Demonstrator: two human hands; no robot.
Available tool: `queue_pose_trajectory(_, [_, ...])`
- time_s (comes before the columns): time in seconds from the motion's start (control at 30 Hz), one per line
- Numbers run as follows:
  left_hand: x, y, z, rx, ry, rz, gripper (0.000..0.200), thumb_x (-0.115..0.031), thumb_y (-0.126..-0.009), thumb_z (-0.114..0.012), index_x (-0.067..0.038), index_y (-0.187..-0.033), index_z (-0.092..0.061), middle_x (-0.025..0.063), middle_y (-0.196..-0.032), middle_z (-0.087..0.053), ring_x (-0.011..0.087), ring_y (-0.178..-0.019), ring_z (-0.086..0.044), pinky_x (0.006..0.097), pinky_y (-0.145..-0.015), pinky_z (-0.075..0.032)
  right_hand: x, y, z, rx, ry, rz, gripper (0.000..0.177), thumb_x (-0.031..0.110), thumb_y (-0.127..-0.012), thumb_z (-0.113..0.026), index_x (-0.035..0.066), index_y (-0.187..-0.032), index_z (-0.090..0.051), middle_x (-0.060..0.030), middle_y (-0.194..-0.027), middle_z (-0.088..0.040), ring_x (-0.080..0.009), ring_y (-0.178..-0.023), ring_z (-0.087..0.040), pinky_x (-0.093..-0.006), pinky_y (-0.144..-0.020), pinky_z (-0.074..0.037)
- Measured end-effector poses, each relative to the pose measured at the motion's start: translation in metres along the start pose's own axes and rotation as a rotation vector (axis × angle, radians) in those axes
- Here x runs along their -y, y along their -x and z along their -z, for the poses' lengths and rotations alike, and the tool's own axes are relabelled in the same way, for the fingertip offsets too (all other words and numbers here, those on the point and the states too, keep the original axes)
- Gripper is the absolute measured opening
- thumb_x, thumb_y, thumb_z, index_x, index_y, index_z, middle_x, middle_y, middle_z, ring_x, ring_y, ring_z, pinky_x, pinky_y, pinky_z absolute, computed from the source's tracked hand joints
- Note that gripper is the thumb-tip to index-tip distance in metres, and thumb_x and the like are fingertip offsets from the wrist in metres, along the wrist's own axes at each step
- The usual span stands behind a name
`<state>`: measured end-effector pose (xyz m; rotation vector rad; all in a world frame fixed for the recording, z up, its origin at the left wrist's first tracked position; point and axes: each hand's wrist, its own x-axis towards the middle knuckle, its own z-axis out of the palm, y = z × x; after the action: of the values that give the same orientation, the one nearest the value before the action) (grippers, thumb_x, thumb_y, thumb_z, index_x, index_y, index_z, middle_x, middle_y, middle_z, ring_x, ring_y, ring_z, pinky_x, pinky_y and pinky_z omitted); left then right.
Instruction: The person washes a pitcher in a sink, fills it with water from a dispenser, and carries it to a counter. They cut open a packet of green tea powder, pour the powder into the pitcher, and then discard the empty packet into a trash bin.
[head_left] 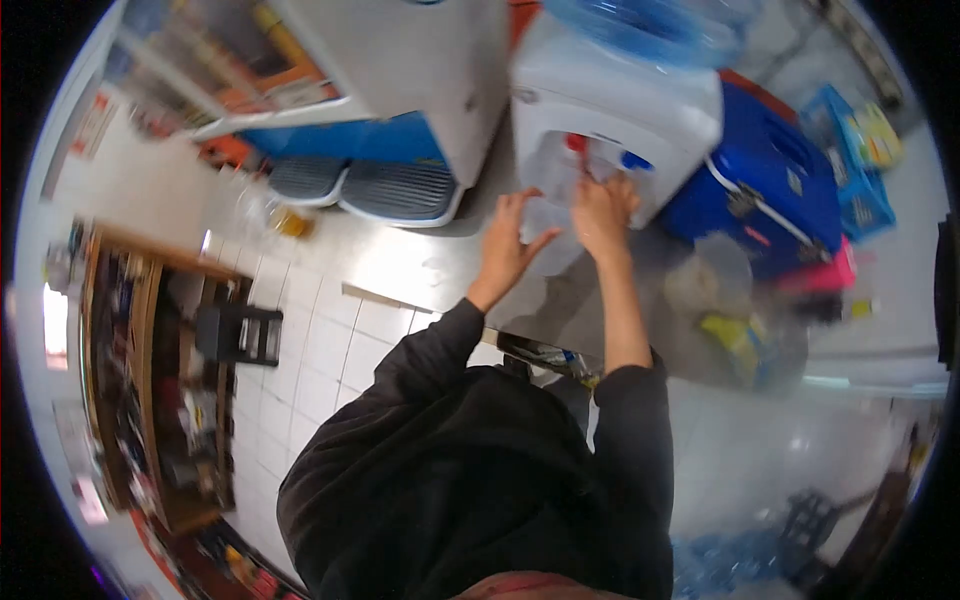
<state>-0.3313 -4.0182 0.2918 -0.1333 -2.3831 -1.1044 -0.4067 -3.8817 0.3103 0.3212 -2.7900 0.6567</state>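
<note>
A white water dispenser (675, 110) stands on the metal counter, with a red tap (576, 142) and a blue tap (636, 161) in its front recess. Below the taps is a translucent plastic container (550, 222), its outline blurred. My left hand (508, 245) is curved around the left side of this container, thumb toward me. My right hand (602, 215) is up at the recess, its fingers curled and one reaching to the red tap. Blur hides exactly how that finger meets the tap. A blue water bottle (650, 30) sits on top of the dispenser.
To the left stands a larger machine (420, 60) with grey drip trays (400, 190). A blue cooler box (760, 180), a clear tub (710, 275) and a yellow-green packet (738, 340) are on the right. A black stool (238, 334) and wooden shelves (150, 380) stand at the left.
</note>
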Motion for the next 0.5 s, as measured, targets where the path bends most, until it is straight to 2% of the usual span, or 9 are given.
queue_pose_trajectory(0.07, [-0.003, 0.001, 0.003, -0.04, -0.022, 0.033, 0.059, -0.024, -0.072, -0.076, -0.007, -0.12, -0.046, 0.0132, -0.106, -0.05, 0.0284, -0.083, -0.052, 0.0356, -0.071, -0.045, 0.006, 0.003, 0.011, 0.002, -0.014, -0.003, 0.039, 0.026, -0.09, -0.042, 0.012, -0.123, -0.057, -0.0252, -0.112, -0.048, -0.0382, -0.108, -0.04, -0.048, -0.093, -0.029])
queue_pose_trajectory(0.1, [-0.006, 0.002, 0.005, -0.002, 0.007, 0.071, 0.059, -0.025, -0.073, -0.075, -0.009, -0.12, -0.045, 0.0128, -0.104, -0.049, 0.0286, -0.079, -0.052, 0.0361, -0.069, -0.045, 0.006, 0.003, 0.01, 0.012, -0.012, 0.034, 0.039, 0.026, -0.09, -0.042, 0.012, -0.123, -0.057, -0.0252, -0.112, -0.048, -0.0382, -0.108, -0.04, -0.048, -0.093, -0.029])
queue_pose_trajectory(0.17, [-0.009, 0.004, 0.006, 0.004, 0.05, 0.076, 0.056, -0.028, -0.074, -0.074, -0.014, -0.12, -0.045, 0.0119, -0.099, -0.047, 0.0294, -0.072, -0.053, 0.0382, -0.063, -0.045, 0.002, 0.001, 0.008, 0.067, 0.02, 0.015, 0.044, 0.026, -0.091, -0.039, 0.02, -0.134, -0.046, -0.0222, -0.109, -0.046, -0.0364, -0.106, -0.04, -0.0469, -0.092, -0.029])
queue_pose_trajectory(0.3, [-0.006, 0.008, 0.005, -0.066, 0.023, 0.066, 0.056, -0.029, -0.075, -0.073, -0.013, -0.121, -0.044, 0.0123, -0.099, -0.047, 0.0312, -0.073, -0.054, 0.0401, -0.063, -0.045, 0.002, 0.001, 0.008, 0.11, 0.075, 0.023, 0.044, 0.028, -0.092, -0.039, 0.023, -0.135, -0.045, -0.0214, -0.108, -0.046, -0.0355, -0.106, -0.039, -0.0454, -0.092, -0.028])
queue_pose_trajectory(0.37, [-0.007, 0.009, 0.008, 0.004, 0.021, 0.088, 0.056, -0.03, -0.075, -0.072, -0.015, -0.122, -0.044, 0.0132, -0.101, -0.047, 0.0333, -0.076, -0.056, 0.0408, -0.064, -0.045, 0.003, 0.001, 0.009, 0.125, 0.09, -0.019, 0.044, 0.029, -0.093, -0.038, 0.027, -0.137, -0.042, -0.0204, -0.107, -0.046, -0.0349, -0.104, -0.039, -0.0441, -0.093, -0.027])
queue_pose_trajectory(0.5, [-0.008, 0.011, 0.01, 0.024, 0.064, 0.14, 0.057, -0.031, -0.076, -0.072, -0.016, -0.123, -0.043, 0.0141, -0.103, -0.047, 0.0343, -0.076, -0.056, 0.0416, -0.063, -0.046, 0.007, 0.0, 0.011, 0.145, 0.128, -0.016, 0.044, 0.031, -0.093, -0.037, 0.029, -0.137, -0.041, -0.0196, -0.106, -0.046, -0.034, -0.102, -0.039, -0.043, -0.092, -0.028])
